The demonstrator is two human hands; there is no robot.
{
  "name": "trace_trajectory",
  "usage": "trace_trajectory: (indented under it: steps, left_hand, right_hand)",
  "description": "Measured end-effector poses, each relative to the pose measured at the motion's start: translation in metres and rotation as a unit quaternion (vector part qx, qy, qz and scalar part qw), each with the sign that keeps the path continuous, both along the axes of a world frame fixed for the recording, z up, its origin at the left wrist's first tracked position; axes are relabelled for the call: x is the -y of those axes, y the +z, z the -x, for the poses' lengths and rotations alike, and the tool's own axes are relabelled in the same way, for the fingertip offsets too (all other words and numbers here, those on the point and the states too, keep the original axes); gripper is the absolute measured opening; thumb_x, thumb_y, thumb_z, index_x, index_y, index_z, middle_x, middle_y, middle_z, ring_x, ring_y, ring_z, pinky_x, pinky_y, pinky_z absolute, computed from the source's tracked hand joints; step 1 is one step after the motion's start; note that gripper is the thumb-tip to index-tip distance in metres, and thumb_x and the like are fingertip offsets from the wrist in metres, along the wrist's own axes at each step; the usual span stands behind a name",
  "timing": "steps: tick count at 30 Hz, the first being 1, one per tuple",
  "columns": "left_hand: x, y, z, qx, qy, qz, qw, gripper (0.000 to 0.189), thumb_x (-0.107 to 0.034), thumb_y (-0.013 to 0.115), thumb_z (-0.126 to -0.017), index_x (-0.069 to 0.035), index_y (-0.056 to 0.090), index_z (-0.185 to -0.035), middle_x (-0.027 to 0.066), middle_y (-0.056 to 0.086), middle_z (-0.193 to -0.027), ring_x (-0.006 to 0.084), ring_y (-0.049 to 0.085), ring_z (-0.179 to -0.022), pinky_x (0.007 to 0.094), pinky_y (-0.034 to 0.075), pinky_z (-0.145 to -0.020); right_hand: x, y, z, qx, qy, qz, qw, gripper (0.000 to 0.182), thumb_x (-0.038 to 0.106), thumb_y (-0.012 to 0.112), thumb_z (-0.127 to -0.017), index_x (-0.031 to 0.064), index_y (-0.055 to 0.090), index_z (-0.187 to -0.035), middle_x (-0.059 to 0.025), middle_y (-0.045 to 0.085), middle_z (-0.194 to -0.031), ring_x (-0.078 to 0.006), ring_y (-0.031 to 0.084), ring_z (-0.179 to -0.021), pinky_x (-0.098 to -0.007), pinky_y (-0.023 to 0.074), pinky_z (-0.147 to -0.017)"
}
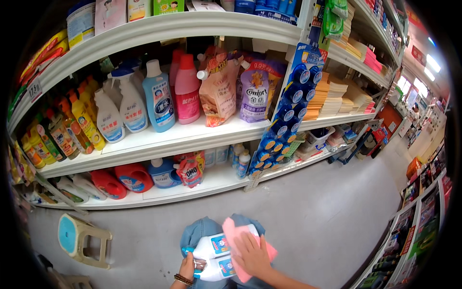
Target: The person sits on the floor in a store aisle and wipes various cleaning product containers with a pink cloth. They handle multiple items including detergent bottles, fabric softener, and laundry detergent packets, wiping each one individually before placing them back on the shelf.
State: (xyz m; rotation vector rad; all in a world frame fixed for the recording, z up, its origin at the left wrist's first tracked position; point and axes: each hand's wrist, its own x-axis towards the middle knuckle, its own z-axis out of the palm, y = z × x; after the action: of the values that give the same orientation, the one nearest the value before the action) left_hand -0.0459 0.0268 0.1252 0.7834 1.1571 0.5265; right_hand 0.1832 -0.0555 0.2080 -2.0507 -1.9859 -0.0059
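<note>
Two white plastic bottles [204,245] with blue caps and blue labels lie side by side across my knees, which are in blue jeans [200,228]. My left hand [186,269], with a beaded bracelet at the wrist, grips them at the cap end. Between their necks is a brown, shiny patch [199,264], too small to make out. A pink cloth [229,227] drapes over the bottles' other end. My right hand [251,253] lies on this cloth, pressing it against the bottles, and hides part of their labels.
Ahead stands a white shelf rack [202,139] with detergent bottles, spray bottles and refill pouches. A strip of blue containers [288,108] hangs at its post. A plastic stool [83,240] with a blue seat is at left. More stocked shelving [415,231] lines the right.
</note>
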Motion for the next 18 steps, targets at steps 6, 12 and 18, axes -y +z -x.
trace_trajectory:
  steps: [6, 12, 18]
  left_hand:
    - [-0.004, -0.02, 0.004, 0.021, -0.009, 0.001, 1.0, 0.063, -0.05, 0.024, -0.095, 0.006, 0.051, -0.107, 0.0175, 0.066, -0.079, 0.0208, 0.064, -0.063, 0.0309, 0.053, -0.06]
    - [-0.004, -0.003, 0.002, 0.027, 0.007, -0.002, 1.0, 0.059, -0.05, 0.03, -0.094, 0.003, 0.052, -0.106, 0.0141, 0.064, -0.079, 0.0176, 0.061, -0.064, 0.029, 0.051, -0.058]
    - [-0.002, -0.007, 0.005, 0.036, 0.025, -0.012, 0.999, 0.059, -0.049, 0.03, -0.095, 0.003, 0.057, -0.101, 0.0124, 0.064, -0.081, 0.0184, 0.062, -0.066, 0.0287, 0.051, -0.061]
  right_hand:
    - [0.053, 0.001, 0.039, -0.037, -0.031, 0.029, 0.998, 0.063, 0.036, 0.057, -0.078, 0.0102, 0.04, -0.132, -0.0164, 0.035, -0.138, -0.0318, 0.029, -0.13, -0.0539, 0.0192, -0.104]
    - [0.023, 0.007, 0.07, -0.129, 0.074, 0.04, 0.988, 0.062, 0.037, 0.055, -0.079, 0.0093, 0.04, -0.133, -0.0167, 0.034, -0.139, -0.0325, 0.029, -0.129, -0.0538, 0.0194, -0.104]
    - [-0.038, -0.003, 0.059, -0.071, 0.137, -0.025, 0.988, 0.056, 0.039, 0.051, -0.082, 0.0127, 0.042, -0.131, -0.0132, 0.042, -0.132, -0.0266, 0.037, -0.124, -0.056, 0.0274, -0.094]
